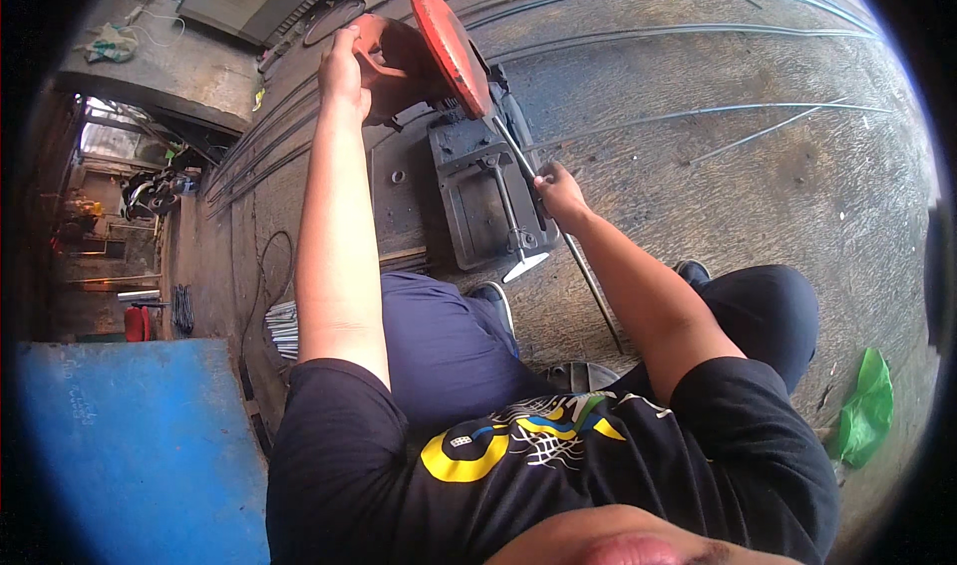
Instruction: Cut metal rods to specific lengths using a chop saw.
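One left hand [344, 74] clasps the handle [381, 66] of a red-and-grey cut-off saw [464, 146], right hand [560, 194] fingers gripping a thin rod [590, 288] beneath the guard [451, 51] that could twist if clamped loosely.

2 hands [343, 74], 1 on red saw [449, 51], 1 gripping rod [594, 296]

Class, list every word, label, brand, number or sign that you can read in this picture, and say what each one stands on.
None can be read with certainty.
Blue panel: faint handwritten marks, too small and blurred to read.
Black shirt: a yellow, blue, green and white printed design; no words can be made out.
Red disc-shaped guard: no lettering can be made out.
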A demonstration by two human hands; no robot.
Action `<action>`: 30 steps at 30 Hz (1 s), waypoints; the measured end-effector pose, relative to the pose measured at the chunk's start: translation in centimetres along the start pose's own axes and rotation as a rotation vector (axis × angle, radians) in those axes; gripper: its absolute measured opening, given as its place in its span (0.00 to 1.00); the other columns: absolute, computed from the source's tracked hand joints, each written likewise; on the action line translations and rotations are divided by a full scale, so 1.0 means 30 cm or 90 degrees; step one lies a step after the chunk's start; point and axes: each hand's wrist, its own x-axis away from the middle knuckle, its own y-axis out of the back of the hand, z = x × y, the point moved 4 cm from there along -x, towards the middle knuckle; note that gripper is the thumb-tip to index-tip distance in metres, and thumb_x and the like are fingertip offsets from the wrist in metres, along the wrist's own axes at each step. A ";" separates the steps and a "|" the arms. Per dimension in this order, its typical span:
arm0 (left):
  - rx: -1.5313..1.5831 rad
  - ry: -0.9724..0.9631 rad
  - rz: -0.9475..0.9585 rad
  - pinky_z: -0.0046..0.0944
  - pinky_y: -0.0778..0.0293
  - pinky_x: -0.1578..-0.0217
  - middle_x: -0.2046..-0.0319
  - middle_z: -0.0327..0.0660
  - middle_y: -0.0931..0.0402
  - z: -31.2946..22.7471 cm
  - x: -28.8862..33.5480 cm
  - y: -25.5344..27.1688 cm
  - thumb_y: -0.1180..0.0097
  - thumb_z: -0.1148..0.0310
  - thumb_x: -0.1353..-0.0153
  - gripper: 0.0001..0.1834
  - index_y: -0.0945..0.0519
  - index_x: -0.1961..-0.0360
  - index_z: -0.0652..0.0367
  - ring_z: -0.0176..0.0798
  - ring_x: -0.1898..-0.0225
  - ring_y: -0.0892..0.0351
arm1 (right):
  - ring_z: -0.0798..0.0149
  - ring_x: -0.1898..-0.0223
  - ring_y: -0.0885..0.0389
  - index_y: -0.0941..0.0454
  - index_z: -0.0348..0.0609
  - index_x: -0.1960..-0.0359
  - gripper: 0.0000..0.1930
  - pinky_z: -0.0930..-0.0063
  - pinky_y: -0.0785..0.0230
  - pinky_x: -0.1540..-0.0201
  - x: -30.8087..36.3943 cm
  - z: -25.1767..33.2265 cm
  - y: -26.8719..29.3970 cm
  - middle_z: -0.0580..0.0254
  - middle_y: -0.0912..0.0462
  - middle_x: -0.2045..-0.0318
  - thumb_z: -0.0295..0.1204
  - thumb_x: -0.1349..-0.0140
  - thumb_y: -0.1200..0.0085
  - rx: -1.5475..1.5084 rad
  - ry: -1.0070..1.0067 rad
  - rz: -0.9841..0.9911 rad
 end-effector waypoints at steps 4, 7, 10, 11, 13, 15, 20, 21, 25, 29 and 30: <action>0.001 -0.013 0.021 0.36 0.25 0.68 0.66 0.44 0.24 -0.004 0.011 -0.007 0.49 0.60 0.43 0.18 0.25 0.60 0.64 0.37 0.69 0.23 | 0.61 0.72 0.23 0.30 0.37 0.60 0.15 0.66 0.30 0.67 0.011 0.015 0.002 0.53 0.21 0.72 0.35 0.41 0.44 0.096 0.094 -0.066; -0.002 -0.018 0.030 0.36 0.25 0.69 0.66 0.44 0.24 -0.004 0.017 -0.009 0.50 0.60 0.43 0.18 0.26 0.59 0.64 0.37 0.70 0.23 | 0.58 0.66 0.23 0.30 0.35 0.61 0.17 0.64 0.31 0.61 0.017 0.024 0.004 0.52 0.21 0.71 0.36 0.43 0.42 0.183 0.183 -0.082; 0.005 0.002 0.036 0.40 0.25 0.67 0.65 0.42 0.25 0.000 0.009 -0.004 0.48 0.58 0.42 0.18 0.27 0.56 0.60 0.40 0.71 0.24 | 0.60 0.72 0.22 0.30 0.34 0.64 0.16 0.66 0.30 0.68 -0.001 0.027 0.011 0.53 0.22 0.73 0.36 0.43 0.42 0.125 0.174 -0.069; 0.011 0.004 0.040 0.40 0.25 0.67 0.65 0.42 0.25 0.002 0.006 -0.003 0.49 0.58 0.42 0.18 0.27 0.56 0.60 0.40 0.70 0.24 | 0.62 0.77 0.23 0.30 0.35 0.66 0.15 0.67 0.31 0.73 -0.008 0.018 0.011 0.55 0.23 0.75 0.36 0.42 0.43 0.094 0.117 -0.029; 0.018 0.006 0.043 0.40 0.25 0.67 0.65 0.42 0.25 0.006 -0.003 0.002 0.49 0.58 0.42 0.18 0.27 0.56 0.60 0.40 0.70 0.24 | 0.63 0.81 0.24 0.31 0.35 0.68 0.14 0.69 0.32 0.78 -0.007 0.012 0.012 0.56 0.23 0.77 0.35 0.41 0.44 0.062 0.061 0.010; -0.003 0.000 0.040 0.41 0.25 0.67 0.65 0.43 0.25 0.006 -0.012 0.006 0.49 0.58 0.42 0.19 0.27 0.56 0.61 0.40 0.70 0.24 | 0.68 0.88 0.29 0.32 0.37 0.70 0.12 0.71 0.37 0.85 0.006 0.013 0.012 0.59 0.26 0.80 0.35 0.39 0.48 0.038 0.050 0.032; 0.001 0.000 0.043 0.42 0.25 0.66 0.65 0.43 0.25 0.007 -0.016 0.007 0.49 0.58 0.42 0.19 0.27 0.56 0.61 0.40 0.70 0.24 | 0.68 0.88 0.30 0.32 0.38 0.71 0.12 0.71 0.39 0.86 0.025 0.020 0.025 0.61 0.28 0.82 0.34 0.36 0.51 0.026 0.001 0.076; -0.005 -0.006 0.038 0.42 0.25 0.66 0.65 0.43 0.25 0.006 -0.015 0.008 0.49 0.58 0.42 0.19 0.27 0.56 0.61 0.40 0.70 0.24 | 0.67 0.88 0.30 0.32 0.38 0.70 0.11 0.72 0.39 0.86 0.025 0.021 0.026 0.62 0.29 0.82 0.34 0.36 0.52 0.039 0.000 0.089; 0.026 -0.013 0.031 0.42 0.25 0.66 0.65 0.43 0.25 0.007 -0.011 0.002 0.49 0.58 0.42 0.19 0.27 0.57 0.61 0.41 0.69 0.24 | 0.67 0.87 0.30 0.31 0.38 0.71 0.11 0.72 0.39 0.86 0.015 0.013 0.024 0.63 0.29 0.82 0.34 0.36 0.52 0.028 -0.003 0.096; 0.027 -0.005 0.038 0.43 0.25 0.66 0.65 0.43 0.25 0.007 -0.012 0.001 0.49 0.58 0.42 0.19 0.27 0.56 0.61 0.41 0.69 0.24 | 0.67 0.86 0.29 0.31 0.38 0.71 0.12 0.71 0.38 0.86 0.008 -0.002 0.017 0.63 0.29 0.83 0.35 0.35 0.53 0.001 -0.009 0.105; 0.017 -0.009 0.036 0.43 0.25 0.65 0.65 0.43 0.25 0.005 -0.012 0.002 0.49 0.58 0.42 0.19 0.27 0.56 0.61 0.41 0.69 0.24 | 0.67 0.86 0.29 0.31 0.38 0.71 0.12 0.70 0.38 0.85 0.006 -0.003 0.015 0.62 0.29 0.83 0.35 0.35 0.53 0.005 -0.009 0.105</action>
